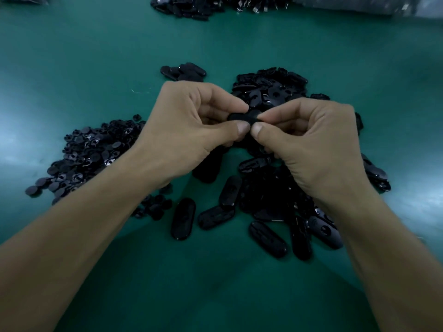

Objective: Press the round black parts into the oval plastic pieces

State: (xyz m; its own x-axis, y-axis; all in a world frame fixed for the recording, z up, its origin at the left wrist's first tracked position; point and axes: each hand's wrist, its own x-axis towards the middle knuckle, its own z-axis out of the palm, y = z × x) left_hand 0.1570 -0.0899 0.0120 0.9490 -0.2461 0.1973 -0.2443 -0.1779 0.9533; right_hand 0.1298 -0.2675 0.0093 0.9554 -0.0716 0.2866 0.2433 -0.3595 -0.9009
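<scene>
Both hands meet above the middle of the green table (96,68). My left hand (182,130) pinches one end of a black oval plastic piece (237,116) between thumb and forefinger. My right hand (309,140) pinches its other end, where a round black part (254,115) sits against it. Whether the round part is seated in the oval piece is hidden by my fingertips. A heap of round black parts (88,154) lies to the left. Loose oval pieces (268,207) lie in a heap under and behind my right hand.
A small cluster of oval pieces (184,71) lies beyond my left hand. Another dark pile of parts (191,6) sits at the table's far edge, with clear plastic bags (374,3) at the far right. Single oval pieces (183,219) lie near my forearms.
</scene>
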